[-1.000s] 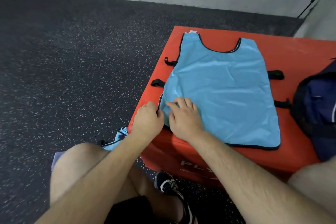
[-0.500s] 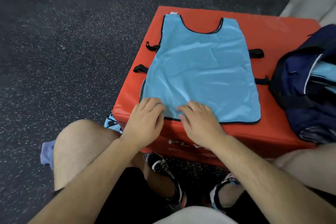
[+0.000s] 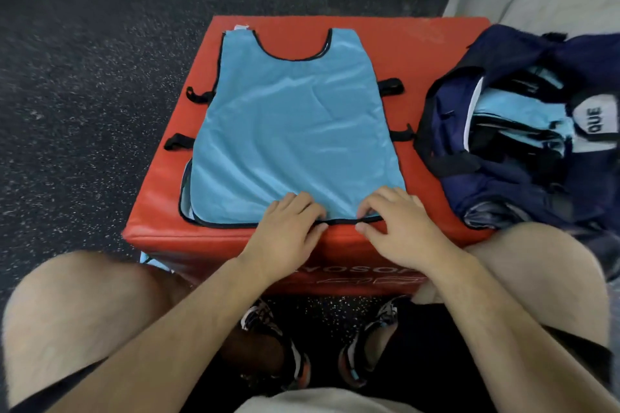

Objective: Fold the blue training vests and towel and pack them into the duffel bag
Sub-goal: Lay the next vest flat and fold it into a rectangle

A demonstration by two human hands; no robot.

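a blue training vest (image 3: 288, 131) lies spread flat on the red plyo box (image 3: 419, 54), neck hole away from us, black side straps sticking out. our left hand (image 3: 285, 231) and right hand (image 3: 399, 225) sit side by side at its near hem, fingers curled on top and thumbs at the edge, pinching the black trim. the navy duffel bag (image 3: 469, 198) gapes open at the box's right edge, folded blue vests (image 3: 516, 111) inside.

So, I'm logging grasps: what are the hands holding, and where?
The left hand and right hand both pinch the blue vest at its black-trimmed bottom hem.
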